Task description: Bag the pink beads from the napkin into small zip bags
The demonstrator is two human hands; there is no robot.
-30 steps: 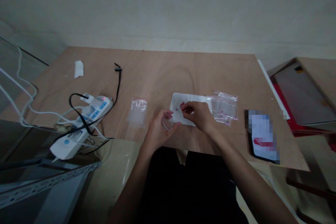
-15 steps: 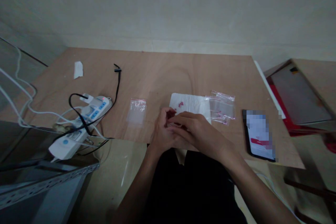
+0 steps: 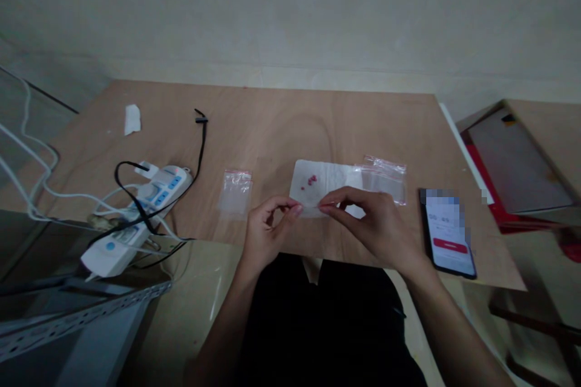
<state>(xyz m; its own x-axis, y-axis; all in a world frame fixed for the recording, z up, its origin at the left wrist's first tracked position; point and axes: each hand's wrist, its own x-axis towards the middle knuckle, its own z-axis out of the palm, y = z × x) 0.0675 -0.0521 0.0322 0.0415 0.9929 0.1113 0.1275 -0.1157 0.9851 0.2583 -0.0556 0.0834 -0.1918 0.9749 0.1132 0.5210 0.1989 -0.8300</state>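
Note:
My left hand is over the table's front edge, thumb and index finger pinched together. Facing it, my right hand also pinches with thumb and fingertips, a short gap apart. Whatever lies between the fingertips is too small or thin to make out. Just behind the fingers lies a white sheet, which bears several tiny red pieces. Left of the sheet is a clear zip bag with a red seal strip. Several more clear zip bags overlap the sheet's right end, partly behind my right hand.
A phone with a lit screen lies at the right of the wooden table. A white power strip with tangled cables is at the left edge. A white scrap lies far left. An open box stands beyond the right edge.
My hands were cupped together before; now they are apart, each in a pinch. The left moved left, the right moved slightly right. More of the white sheet and red pieces shows.

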